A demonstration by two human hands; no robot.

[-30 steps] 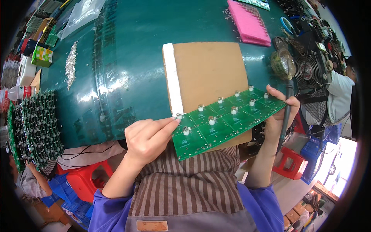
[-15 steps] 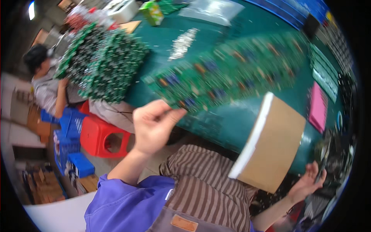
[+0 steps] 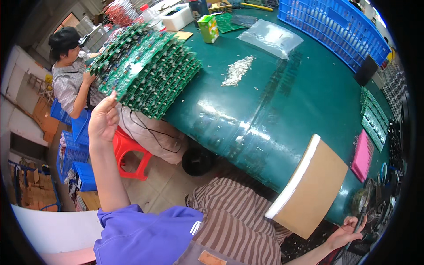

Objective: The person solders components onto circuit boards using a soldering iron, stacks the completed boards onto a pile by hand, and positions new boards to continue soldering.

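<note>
My left hand [image 3: 104, 119] reaches out to the left, its thumb and fingers closed on the near corner of a green circuit board [image 3: 141, 66]. That board lies on top of a tall stack of circuit boards [image 3: 161, 84] at the table's left edge. At the lower right, my right hand [image 3: 346, 232] is closed round a thin, dark, pen-like tool [image 3: 361, 216]; its exact kind is unclear. Between the hands, a brown cardboard piece [image 3: 311, 190] with a white edge leans at the table's front edge.
Small pale pieces [image 3: 238, 70] lie heaped on the green table [image 3: 212, 115]. Behind are a clear plastic bag [image 3: 271, 37], a green carton [image 3: 208, 28] and a blue crate [image 3: 331, 33]. Pink foam [image 3: 363, 157] stands right. A co-worker [image 3: 68, 75] sits left, near a red stool [image 3: 132, 152].
My left hand has carried the circuit board from above the table leftward onto the stack. My right hand stays at the lower right with the tool. The view has shifted somewhat.
</note>
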